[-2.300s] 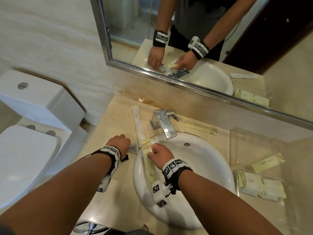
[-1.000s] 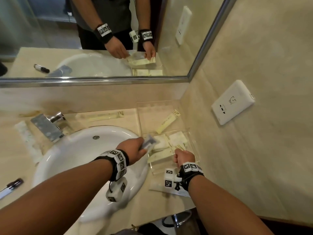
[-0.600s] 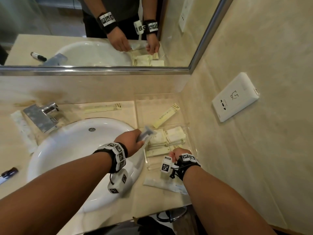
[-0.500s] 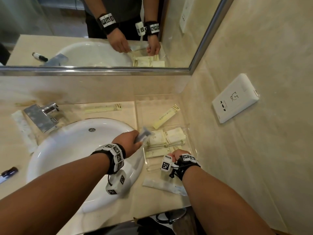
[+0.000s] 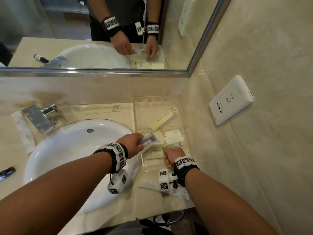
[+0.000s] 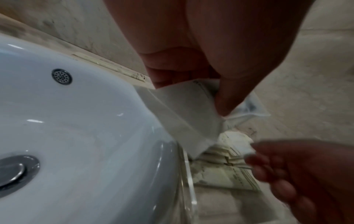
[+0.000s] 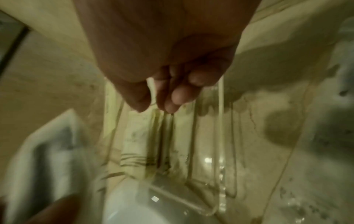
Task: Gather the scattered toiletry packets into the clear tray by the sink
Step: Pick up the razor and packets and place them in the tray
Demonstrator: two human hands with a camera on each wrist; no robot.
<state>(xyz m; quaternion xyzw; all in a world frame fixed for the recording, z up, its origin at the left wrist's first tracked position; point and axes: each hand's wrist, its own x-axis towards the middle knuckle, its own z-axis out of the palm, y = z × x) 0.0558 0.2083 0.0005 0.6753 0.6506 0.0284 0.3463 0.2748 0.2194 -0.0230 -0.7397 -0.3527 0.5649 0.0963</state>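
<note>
Head view: left hand [image 5: 133, 145], pinching a grey packet [image 5: 147, 140], is now reaching over the clear tray's [image 5: 185, 131] near-left edge while right hand [image 5: 172, 156] is pinching a cream packet [image 7: 151, 91] inside, nearing release.

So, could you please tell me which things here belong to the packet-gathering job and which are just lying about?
Part of the job:
- clear tray, already holding cream packets
- grey packet held by the left hand
- right hand at the tray
- long cream packet behind the sink
- white packet on the counter

Just lying about:
- faucet
- wall socket
- marker
</note>
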